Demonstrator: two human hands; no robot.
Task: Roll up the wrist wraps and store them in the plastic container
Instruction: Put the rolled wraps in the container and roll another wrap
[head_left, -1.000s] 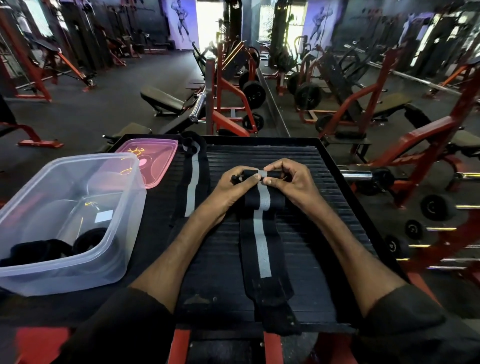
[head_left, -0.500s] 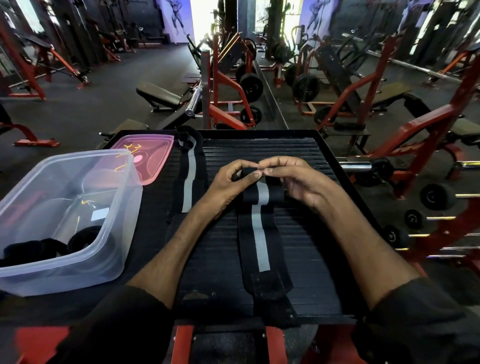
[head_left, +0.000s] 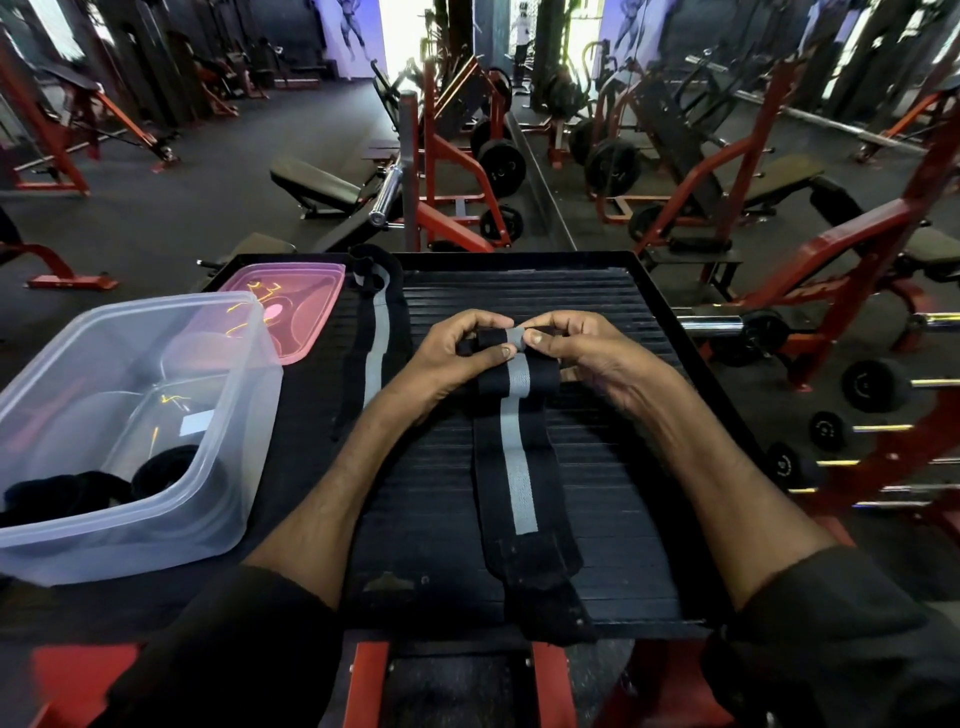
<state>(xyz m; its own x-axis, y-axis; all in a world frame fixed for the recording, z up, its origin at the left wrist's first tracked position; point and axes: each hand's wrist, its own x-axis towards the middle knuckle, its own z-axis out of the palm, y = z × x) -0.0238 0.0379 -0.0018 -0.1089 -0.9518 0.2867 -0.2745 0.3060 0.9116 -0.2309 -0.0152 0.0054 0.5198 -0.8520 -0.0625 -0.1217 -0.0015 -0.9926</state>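
Note:
A black wrist wrap with a grey centre stripe (head_left: 517, 467) lies lengthwise on the black ribbed platform (head_left: 613, 467), its near end hanging over the front edge. Its far end is rolled into a small tight coil. My left hand (head_left: 457, 353) and my right hand (head_left: 576, 348) both pinch that coil from either side, thumbs on top. A second black and grey wrap (head_left: 376, 332) lies flat to the left, stretching to the platform's far edge. The clear plastic container (head_left: 218, 415) stands at the left with two rolled black wraps (head_left: 156, 473) in its near corner.
A pink translucent lid (head_left: 306, 306) lies behind the container. Red gym frames, benches and weight plates surround the platform. A dumbbell rack (head_left: 857, 431) stands close on the right. The platform has a raised rim along its right side.
The coil at the wrap's far end has grown by a turn or so and moved slightly toward me. Both hands have stayed on it. The camera has tilted a little.

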